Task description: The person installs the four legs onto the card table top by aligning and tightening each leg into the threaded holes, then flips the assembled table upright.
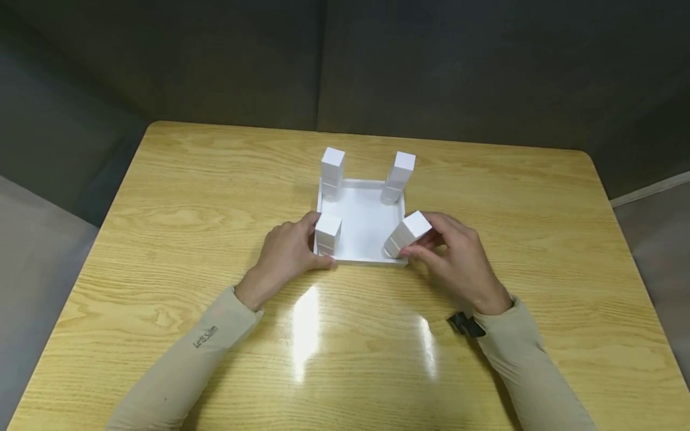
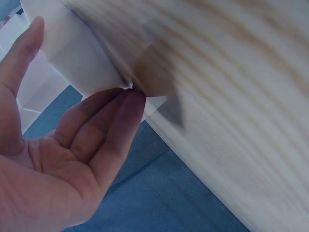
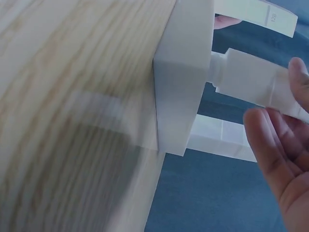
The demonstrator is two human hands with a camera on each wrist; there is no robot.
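Note:
A white square board (image 1: pixel 362 222) lies flat on the wooden table (image 1: pixel 178 197) with four white block legs pointing up. The two far legs (image 1: pixel 332 170) (image 1: pixel 399 173) stand upright. My left hand (image 1: pixel 318 242) grips the near-left leg (image 1: pixel 327 232) at the board's corner, thumb behind and fingers in front; the left wrist view shows those fingers (image 2: pixel 116 111) against the white piece (image 2: pixel 82 53). The near-right leg (image 1: pixel 408 233) leans outward, pinched by my right hand (image 1: pixel 423 239). In the right wrist view that leg (image 3: pixel 256 82) sticks out from the board (image 3: pixel 183 77) beside my fingertips (image 3: pixel 275 140).
Dark padded walls (image 1: pixel 323 60) close in the table at the back and sides. A small black object (image 1: pixel 465 324) sits at my right wrist. Bare wood stretches left, right and in front of the board.

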